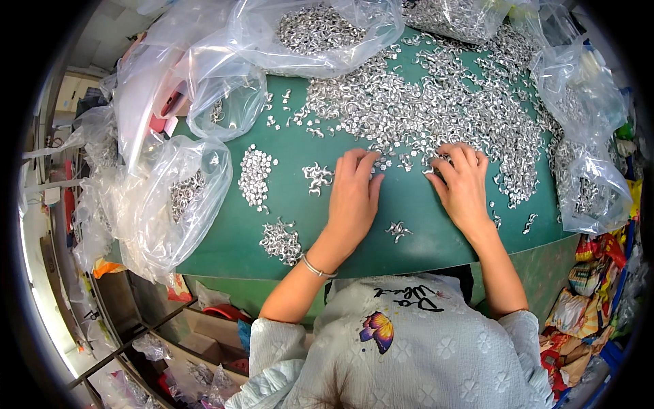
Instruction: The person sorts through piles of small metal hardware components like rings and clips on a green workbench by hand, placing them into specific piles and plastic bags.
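Many small, shiny silver curved metal pieces (409,102) lie in a broad heap on the green tabletop (436,238). My left hand (354,194), with a bangle at its wrist, rests at the heap's near edge. Its fingers are bent and closed together, and their tips are partly hidden. To its right, my right hand (464,191) curls its fingers down over pieces at the same edge, thumb close to the index finger. What either hand grips is too small to make out. Left of my left hand lies a small cluster of curved pieces (317,178).
Further left are a pile of rounder silver pieces (256,176) and a pile of curved ones (280,241). A few pieces (398,231) lie between my forearms. Clear plastic bags of metal pieces (320,34) line the far side; others stand left (180,198) and right (593,177).
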